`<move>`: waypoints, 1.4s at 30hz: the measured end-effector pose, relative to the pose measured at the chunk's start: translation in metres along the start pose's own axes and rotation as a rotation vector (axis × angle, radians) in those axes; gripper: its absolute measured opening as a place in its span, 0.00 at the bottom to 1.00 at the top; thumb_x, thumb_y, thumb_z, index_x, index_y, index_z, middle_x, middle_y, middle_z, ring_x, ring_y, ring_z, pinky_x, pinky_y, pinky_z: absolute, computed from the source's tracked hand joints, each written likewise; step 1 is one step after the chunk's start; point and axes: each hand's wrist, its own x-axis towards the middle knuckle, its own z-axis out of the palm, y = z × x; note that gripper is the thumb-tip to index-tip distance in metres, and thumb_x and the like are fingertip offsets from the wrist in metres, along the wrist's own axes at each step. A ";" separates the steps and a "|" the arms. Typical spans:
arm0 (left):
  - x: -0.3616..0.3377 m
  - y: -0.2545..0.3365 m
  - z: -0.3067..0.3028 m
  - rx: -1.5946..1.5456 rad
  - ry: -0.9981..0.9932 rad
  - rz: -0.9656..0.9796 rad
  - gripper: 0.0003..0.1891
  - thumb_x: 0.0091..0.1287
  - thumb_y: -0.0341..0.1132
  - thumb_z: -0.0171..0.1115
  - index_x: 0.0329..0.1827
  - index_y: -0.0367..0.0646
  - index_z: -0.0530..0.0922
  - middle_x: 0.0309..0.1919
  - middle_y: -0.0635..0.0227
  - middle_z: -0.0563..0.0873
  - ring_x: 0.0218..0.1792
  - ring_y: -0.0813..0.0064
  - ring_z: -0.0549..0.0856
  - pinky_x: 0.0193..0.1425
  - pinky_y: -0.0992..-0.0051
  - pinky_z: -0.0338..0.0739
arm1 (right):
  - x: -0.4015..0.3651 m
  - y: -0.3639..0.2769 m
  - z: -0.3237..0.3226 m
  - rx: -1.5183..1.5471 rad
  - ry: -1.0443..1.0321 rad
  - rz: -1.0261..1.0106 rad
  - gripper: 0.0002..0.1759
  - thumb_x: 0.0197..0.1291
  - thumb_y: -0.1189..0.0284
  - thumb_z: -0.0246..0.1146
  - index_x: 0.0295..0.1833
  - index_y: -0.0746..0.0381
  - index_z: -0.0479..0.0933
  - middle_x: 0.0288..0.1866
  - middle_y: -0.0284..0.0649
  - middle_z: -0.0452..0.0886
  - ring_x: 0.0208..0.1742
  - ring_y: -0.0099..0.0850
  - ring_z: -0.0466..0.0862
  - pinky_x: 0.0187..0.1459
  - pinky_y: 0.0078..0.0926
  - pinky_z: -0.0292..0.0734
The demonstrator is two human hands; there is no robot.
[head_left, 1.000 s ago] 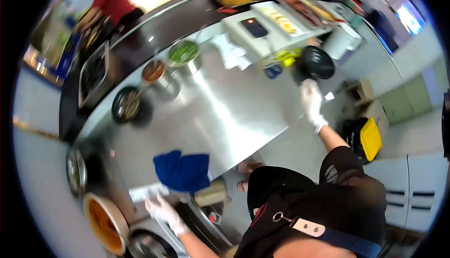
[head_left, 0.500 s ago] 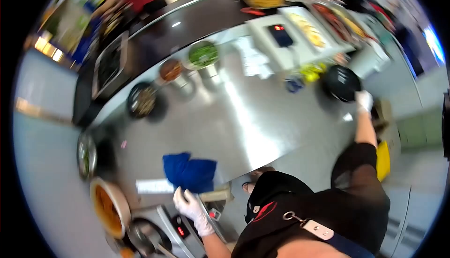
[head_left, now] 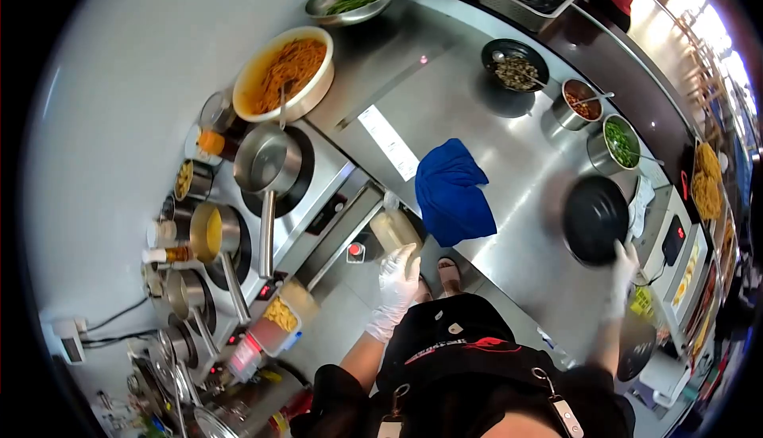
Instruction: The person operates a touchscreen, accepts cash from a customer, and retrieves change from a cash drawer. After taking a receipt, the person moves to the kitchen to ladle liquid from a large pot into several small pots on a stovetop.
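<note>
My right hand [head_left: 625,269], in a white disposable glove, grips the near edge of a black bowl [head_left: 596,219] over the right part of the steel counter [head_left: 517,176]. Its dark inside faces me and looks bare. My left hand [head_left: 396,287], gloved too, hovers in front of the counter with its fingers loosely bent and nothing in them. Just beyond those fingertips is a pale plastic container [head_left: 391,231], below the counter edge. A crumpled blue cloth [head_left: 453,191] lies on the counter between my hands, beside a white strip [head_left: 388,142].
At the back stand a black bowl of chopped food [head_left: 515,72], a pot of red sauce [head_left: 581,104] and one of chopped greens [head_left: 621,142]. To the left, a saucepan [head_left: 266,160] sits on a burner near a tub of orange noodles [head_left: 314,88]. Another black bowl [head_left: 636,348] is far right.
My view has swung left, bringing the burners and saucepans into sight. My right hand has brought the black bowl from the scale's side towards the pot of greens. The blue cloth still lies on the counter.
</note>
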 end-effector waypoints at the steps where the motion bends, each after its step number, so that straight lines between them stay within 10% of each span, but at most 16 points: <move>1: -0.006 0.004 -0.006 0.044 -0.031 -0.013 0.13 0.60 0.27 0.66 0.49 0.40 0.81 0.44 0.59 0.84 0.47 0.57 0.83 0.53 0.66 0.76 | 0.008 -0.032 0.049 0.094 0.065 -0.077 0.13 0.60 0.73 0.64 0.46 0.73 0.79 0.38 0.37 0.83 0.40 0.26 0.78 0.46 0.26 0.73; 6: -0.048 -0.016 -0.029 0.111 -0.060 -0.162 0.12 0.61 0.28 0.65 0.49 0.41 0.81 0.44 0.58 0.85 0.48 0.57 0.83 0.54 0.65 0.76 | 0.048 -0.087 0.186 0.358 -0.122 0.137 0.07 0.62 0.75 0.62 0.31 0.63 0.74 0.21 0.30 0.73 0.17 0.18 0.69 0.18 0.20 0.63; 14: -0.116 -0.043 -0.066 0.182 0.012 -0.414 0.09 0.62 0.31 0.64 0.46 0.42 0.80 0.41 0.57 0.85 0.44 0.56 0.84 0.51 0.62 0.77 | 0.051 -0.074 0.238 0.391 -0.178 0.152 0.12 0.65 0.68 0.63 0.31 0.62 0.74 0.17 0.31 0.72 0.10 0.20 0.65 0.14 0.20 0.60; 17: -0.147 -0.050 -0.085 0.272 -0.002 -0.492 0.10 0.62 0.30 0.64 0.46 0.42 0.81 0.38 0.58 0.85 0.40 0.55 0.85 0.47 0.62 0.79 | 0.071 -0.070 0.212 0.129 0.141 -0.245 0.14 0.67 0.65 0.63 0.46 0.68 0.77 0.39 0.38 0.81 0.41 0.28 0.77 0.47 0.24 0.73; 21: -0.193 -0.062 -0.111 0.266 0.087 -0.621 0.12 0.61 0.32 0.64 0.47 0.42 0.81 0.36 0.57 0.86 0.35 0.54 0.85 0.41 0.60 0.80 | 0.063 -0.128 0.191 0.436 0.106 -0.291 0.15 0.70 0.70 0.58 0.58 0.64 0.75 0.39 0.33 0.80 0.37 0.20 0.76 0.41 0.18 0.75; 26: -0.226 -0.070 -0.168 0.390 -0.023 -0.694 0.13 0.63 0.36 0.64 0.48 0.43 0.81 0.39 0.57 0.87 0.40 0.55 0.86 0.45 0.62 0.80 | -0.076 -0.274 0.240 0.397 -0.220 -0.429 0.14 0.71 0.72 0.54 0.56 0.67 0.77 0.37 0.35 0.80 0.36 0.21 0.77 0.41 0.18 0.74; 38: -0.390 -0.187 -0.359 0.333 0.232 -0.839 0.10 0.64 0.39 0.62 0.42 0.43 0.83 0.37 0.57 0.86 0.39 0.57 0.86 0.46 0.63 0.79 | -0.478 -0.334 0.348 0.288 -1.096 -0.737 0.12 0.64 0.77 0.59 0.52 0.66 0.78 0.36 0.39 0.84 0.37 0.22 0.82 0.42 0.20 0.77; 42: -0.404 -0.225 -0.411 0.130 0.446 -0.871 0.08 0.64 0.34 0.65 0.41 0.40 0.83 0.35 0.56 0.86 0.38 0.54 0.85 0.46 0.63 0.80 | -0.537 -0.299 0.452 0.247 -1.333 -0.187 0.29 0.64 0.66 0.65 0.66 0.66 0.66 0.48 0.37 0.81 0.48 0.25 0.80 0.46 0.23 0.77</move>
